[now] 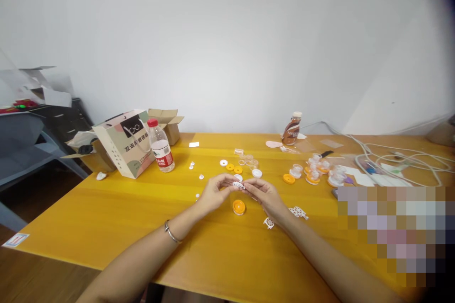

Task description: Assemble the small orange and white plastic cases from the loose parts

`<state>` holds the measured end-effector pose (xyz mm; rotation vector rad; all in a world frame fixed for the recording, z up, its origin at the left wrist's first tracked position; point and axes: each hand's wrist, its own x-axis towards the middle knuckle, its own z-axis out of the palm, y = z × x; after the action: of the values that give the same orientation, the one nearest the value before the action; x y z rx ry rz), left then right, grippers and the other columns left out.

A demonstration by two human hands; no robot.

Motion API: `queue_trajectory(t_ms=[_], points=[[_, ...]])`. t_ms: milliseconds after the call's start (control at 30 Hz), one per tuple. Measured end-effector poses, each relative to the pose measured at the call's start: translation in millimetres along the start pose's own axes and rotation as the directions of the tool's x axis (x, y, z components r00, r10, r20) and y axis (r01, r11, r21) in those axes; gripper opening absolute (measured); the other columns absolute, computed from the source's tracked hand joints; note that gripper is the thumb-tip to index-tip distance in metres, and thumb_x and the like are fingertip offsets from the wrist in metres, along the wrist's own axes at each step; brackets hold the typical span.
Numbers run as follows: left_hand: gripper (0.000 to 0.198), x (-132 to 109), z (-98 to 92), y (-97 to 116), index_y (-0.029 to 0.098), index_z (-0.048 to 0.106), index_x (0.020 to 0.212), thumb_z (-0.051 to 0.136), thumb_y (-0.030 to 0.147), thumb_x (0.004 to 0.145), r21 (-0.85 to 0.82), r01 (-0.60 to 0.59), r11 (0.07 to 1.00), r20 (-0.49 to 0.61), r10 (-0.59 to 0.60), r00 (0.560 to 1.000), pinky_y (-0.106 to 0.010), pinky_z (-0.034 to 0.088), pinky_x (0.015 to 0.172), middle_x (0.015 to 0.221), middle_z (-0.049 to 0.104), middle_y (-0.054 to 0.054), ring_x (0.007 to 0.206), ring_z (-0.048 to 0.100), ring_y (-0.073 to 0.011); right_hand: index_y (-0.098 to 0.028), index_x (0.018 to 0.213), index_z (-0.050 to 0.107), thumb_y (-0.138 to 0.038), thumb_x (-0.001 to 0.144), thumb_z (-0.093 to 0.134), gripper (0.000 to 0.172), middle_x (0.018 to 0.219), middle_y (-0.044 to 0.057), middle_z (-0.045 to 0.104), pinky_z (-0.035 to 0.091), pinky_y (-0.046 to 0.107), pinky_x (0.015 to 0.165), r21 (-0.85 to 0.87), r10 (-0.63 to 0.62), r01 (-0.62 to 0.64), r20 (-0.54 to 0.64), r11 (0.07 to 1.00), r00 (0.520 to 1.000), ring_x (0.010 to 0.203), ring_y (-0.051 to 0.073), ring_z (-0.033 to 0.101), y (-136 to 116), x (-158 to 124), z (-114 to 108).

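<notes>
My left hand and my right hand meet over the middle of the table. Between their fingertips they pinch a small white plastic piece with cut-out holes; its exact kind is too small to tell. Just below lies an orange and white round base. Beyond my fingers are a white disc, an orange ring and several clear rings. A white wheel-shaped piece and a white perforated piece lie near my right forearm.
Clear-domed assemblies cluster at the right, near white cables and a brown drink bottle. At left stand a red-capped water bottle, a paper bag and a cardboard box. A pixelated area covers the lower right.
</notes>
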<state>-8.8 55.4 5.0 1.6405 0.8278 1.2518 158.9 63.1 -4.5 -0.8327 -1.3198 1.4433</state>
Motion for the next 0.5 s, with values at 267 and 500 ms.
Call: queue_trajectory(t_ms=[267,500], points=[[0.02,-2.2,2.0,3.6,0.011,0.059,0.084,0.063,0.026,0.07,0.026,-0.067,0.997,-0.033,0.068,0.997,-0.029,0.047,0.077,0.082,0.063,-0.007,0.078,0.059,-0.0146,-0.021,0.076,0.064,-0.032,0.061,0.069,0.019,0.087,0.003,0.067,0.045,0.031,0.081,-0.064,-0.136,0.138,0.031,0.988,0.99,0.083,0.017,0.061,-4.7,-4.0,3.4],[0.022,-5.3,6.8,2.5,0.012,0.06,0.084,0.062,0.029,0.071,0.152,-0.073,0.986,-0.054,0.082,0.995,-0.027,0.047,0.074,0.082,0.063,-0.007,0.076,0.058,-0.0144,-0.02,0.07,0.063,-0.033,0.059,0.07,0.019,0.076,0.002,0.067,0.046,0.031,0.077,-0.091,-0.124,0.122,-0.025,0.988,0.992,0.075,0.017,0.061,-3.8,-4.7,6.9]])
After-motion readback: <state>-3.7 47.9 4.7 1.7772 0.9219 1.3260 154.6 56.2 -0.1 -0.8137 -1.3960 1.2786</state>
